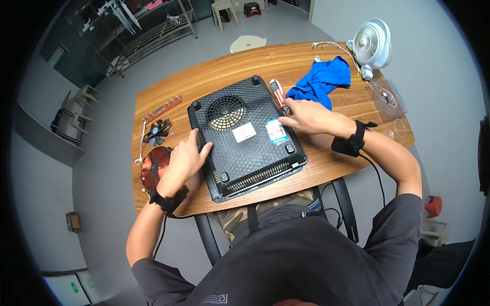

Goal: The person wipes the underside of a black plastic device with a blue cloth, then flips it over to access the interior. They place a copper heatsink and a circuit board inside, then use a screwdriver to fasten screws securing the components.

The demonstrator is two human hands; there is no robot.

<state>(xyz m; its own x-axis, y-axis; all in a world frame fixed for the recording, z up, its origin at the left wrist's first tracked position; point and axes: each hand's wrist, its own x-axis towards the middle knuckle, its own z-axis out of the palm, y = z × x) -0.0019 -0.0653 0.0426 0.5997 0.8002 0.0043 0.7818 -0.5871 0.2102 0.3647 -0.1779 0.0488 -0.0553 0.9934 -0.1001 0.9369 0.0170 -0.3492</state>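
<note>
A black plastic bottom casing [240,148], apparently of an induction cooker, lies with its feet and round vent grille facing up. Beneath it, along the near side, a flat black rim [220,198] sticks out. My left hand [185,158] grips the casing's left edge, thumb on top. At the right edge is my right hand [312,117], its thumb over the casing and its fingers curled down the side, partly hidden. Close to those fingers lies a screwdriver [277,92] with a red and white handle.
A copper-coloured coil disc [154,167], a small black fan [157,132], an orange bit holder [162,108] and a wrench [138,161] lie left. A blue cloth [324,80], white desk fan [370,45] and clear plastic tray [389,99] occupy the wooden table's [214,71] right side.
</note>
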